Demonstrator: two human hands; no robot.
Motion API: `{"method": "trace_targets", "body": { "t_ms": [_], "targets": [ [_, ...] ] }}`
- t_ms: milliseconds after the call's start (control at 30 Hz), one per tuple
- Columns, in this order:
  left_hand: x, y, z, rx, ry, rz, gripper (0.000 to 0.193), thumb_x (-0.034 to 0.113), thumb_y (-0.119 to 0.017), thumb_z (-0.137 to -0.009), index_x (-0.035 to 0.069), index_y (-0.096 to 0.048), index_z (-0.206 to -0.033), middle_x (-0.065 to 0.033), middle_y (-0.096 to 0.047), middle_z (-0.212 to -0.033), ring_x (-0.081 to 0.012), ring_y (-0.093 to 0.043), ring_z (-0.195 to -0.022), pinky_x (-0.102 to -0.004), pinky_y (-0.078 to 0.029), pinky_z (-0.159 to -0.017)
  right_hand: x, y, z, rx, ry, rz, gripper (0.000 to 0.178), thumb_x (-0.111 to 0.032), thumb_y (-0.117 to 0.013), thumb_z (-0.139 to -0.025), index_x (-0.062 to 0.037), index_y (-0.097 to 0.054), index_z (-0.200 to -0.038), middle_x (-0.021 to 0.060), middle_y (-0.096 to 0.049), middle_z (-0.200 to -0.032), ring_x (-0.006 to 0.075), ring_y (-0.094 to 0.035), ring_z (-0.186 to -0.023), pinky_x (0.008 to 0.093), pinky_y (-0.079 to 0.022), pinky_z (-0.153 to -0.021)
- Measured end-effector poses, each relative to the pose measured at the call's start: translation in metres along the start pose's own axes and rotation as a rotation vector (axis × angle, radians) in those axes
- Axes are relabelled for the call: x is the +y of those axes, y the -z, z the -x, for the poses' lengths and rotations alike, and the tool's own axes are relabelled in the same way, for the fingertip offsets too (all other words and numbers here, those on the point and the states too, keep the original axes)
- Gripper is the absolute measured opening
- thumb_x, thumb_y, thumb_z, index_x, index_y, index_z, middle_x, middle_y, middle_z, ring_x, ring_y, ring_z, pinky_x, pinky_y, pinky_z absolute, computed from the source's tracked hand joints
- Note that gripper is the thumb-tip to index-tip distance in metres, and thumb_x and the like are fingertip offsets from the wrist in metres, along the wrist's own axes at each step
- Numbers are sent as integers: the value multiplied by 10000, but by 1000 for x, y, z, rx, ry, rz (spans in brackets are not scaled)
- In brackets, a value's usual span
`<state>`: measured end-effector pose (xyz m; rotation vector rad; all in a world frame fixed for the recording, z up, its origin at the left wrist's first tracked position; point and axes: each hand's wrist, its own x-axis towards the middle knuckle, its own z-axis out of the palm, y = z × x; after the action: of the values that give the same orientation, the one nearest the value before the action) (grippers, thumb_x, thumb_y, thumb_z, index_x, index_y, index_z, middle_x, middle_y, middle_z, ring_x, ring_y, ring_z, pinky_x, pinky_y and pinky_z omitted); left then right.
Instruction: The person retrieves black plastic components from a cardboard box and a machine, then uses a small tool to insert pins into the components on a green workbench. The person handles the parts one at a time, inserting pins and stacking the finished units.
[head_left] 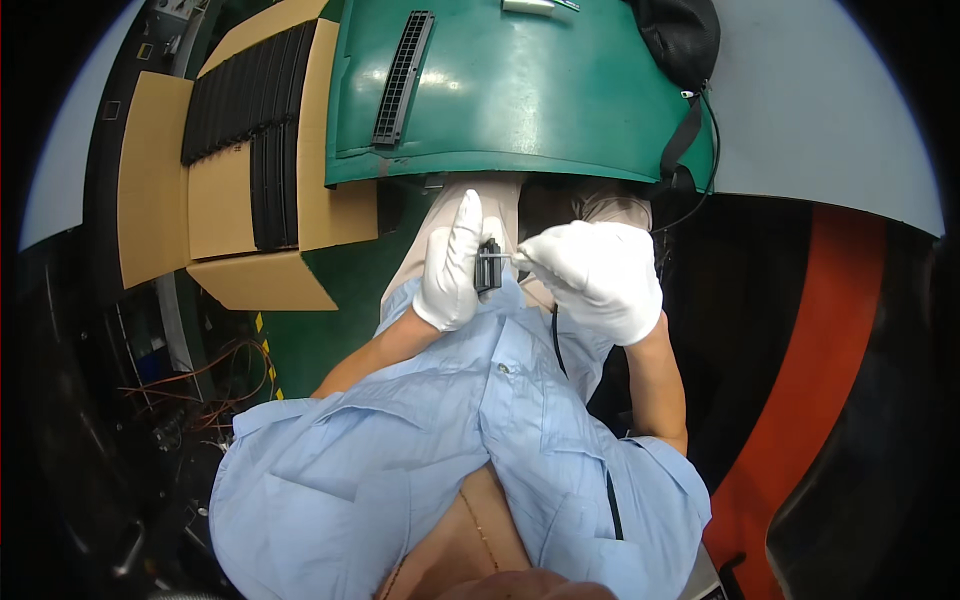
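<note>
Far left of the green worktop [520,100], the open cardboard box [160,190] sat with its flaps spread, rows of long black slotted strips [245,100] stacked inside it. No label or sign on the box was readable to me. On the worktop itself, near its left edge, one black slotted strip [402,78] lay on its own. Just below the worktop's front edge, over your lap, your left hand [450,265], in a white glove, was wrapped around a small black part [488,266], holding it upright. Your right hand [598,278], also gloved, was closed with its fingertips pinched on something thin at that part's right side; I couldn't tell what it was. By my reading, you were mid-fitting: plenty of strips were left boxed. A black bag [682,38] rested at the worktop's far right corner.
</note>
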<state>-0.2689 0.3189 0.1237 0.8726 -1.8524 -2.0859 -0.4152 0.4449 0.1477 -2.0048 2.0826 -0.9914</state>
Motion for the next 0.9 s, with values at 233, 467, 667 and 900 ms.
{"method": "trace_targets", "body": {
  "t_ms": [233, 467, 667, 900],
  "targets": [
    [-12, 9, -4, 3, 16, 133, 817, 625, -99, -1038, 86, -475, -552, -9, -406, -432, -97, -373, -395, -227, -304, -434, 25, -31, -19, 79, -43, -18, 99, -143, -738, -798, -123, -699, -886, 43, -678, -779, 219, -664, -652, 315, -517, -581],
    [-15, 35, -11, -12, -84, 518, 762, 602, -128, -1047, 116, -399, -526, -25, -377, -414, -149, -355, -342, -265, -325, -392, 106, -71, -76, 67, -158, 166, 65, -224, -648, -895, -162, -644, -913, 67, -641, -841, 282, -650, -786, 387, -530, -665],
    [-6, 85, -41, -256, -310, 1263, 571, 404, -257, -1088, 179, -366, -575, 16, -347, -417, -142, -331, -310, -290, -358, -408, 205, -108, -96, 43, -232, 360, 117, -268, -672, -884, -154, -657, -905, 91, -663, -955, 335, -633, -887, 441, -522, -770],
    [-6, 111, -51, -249, -336, 1488, 518, 263, -244, -1076, 199, -359, -575, 41, -336, -411, -100, -343, -317, -262, -375, -420, 163, -100, -92, 289, -220, 83, 187, -166, -728, -862, -106, -706, -1037, 98, -685, -1023, 292, -648, -932, 382, -530, -831]
  ]
}}
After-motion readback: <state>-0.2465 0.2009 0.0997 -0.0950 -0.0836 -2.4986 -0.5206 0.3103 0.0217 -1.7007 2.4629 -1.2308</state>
